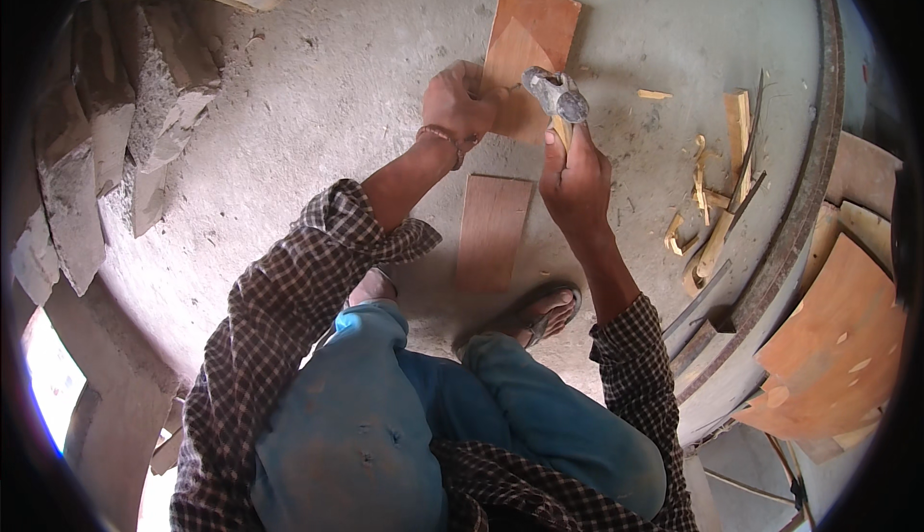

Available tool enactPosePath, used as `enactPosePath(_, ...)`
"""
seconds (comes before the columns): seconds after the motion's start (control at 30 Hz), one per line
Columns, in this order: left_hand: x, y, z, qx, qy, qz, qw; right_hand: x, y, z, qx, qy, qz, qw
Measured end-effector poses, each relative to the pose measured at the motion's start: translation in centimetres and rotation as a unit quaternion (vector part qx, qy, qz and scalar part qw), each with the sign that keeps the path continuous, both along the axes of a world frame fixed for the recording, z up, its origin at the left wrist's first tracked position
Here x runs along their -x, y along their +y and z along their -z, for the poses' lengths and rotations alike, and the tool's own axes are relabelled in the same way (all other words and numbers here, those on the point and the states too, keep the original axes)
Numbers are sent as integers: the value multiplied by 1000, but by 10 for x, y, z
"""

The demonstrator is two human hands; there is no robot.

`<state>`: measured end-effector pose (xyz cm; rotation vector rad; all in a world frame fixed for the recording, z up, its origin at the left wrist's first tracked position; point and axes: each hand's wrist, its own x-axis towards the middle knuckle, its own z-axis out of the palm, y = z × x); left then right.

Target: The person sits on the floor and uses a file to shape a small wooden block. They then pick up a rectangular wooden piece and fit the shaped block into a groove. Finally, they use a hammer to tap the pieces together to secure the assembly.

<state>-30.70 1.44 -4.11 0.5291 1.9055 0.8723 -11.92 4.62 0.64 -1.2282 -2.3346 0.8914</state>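
A reddish-brown plywood piece (532,26) lies on the concrete floor in front of me, with a paler area across its middle. At its left edge my left hand (462,103) is closed, knuckles up, fingertips against the wood; whatever they pinch is too small or hidden. My right hand (577,176) grips a hammer (556,95) by its pale wooden handle, close below the head. The hammer's grey metal head hangs over the right part of the plywood. Between my hands and my feet, a second, smaller plywood piece (494,229) lies flat on the floor.
Wood scraps and offcuts (712,205) are scattered to the right, beside a curved metal strip (813,156). Larger plywood sheets (833,349) are piled beyond it. Rough stone slabs (115,118) stand at left. My sandalled foot (549,315) is near the smaller piece.
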Motion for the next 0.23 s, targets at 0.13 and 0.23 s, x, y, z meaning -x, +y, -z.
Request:
enactPosePath(0.13,0,1,-1,-6,-20,-7,1000,4,2,1,-9,-2,-3,1000)
enactPosePath(0.23,1,2,-4,12,-16,12,1000,4,3,2,-17,-6,-5,1000)
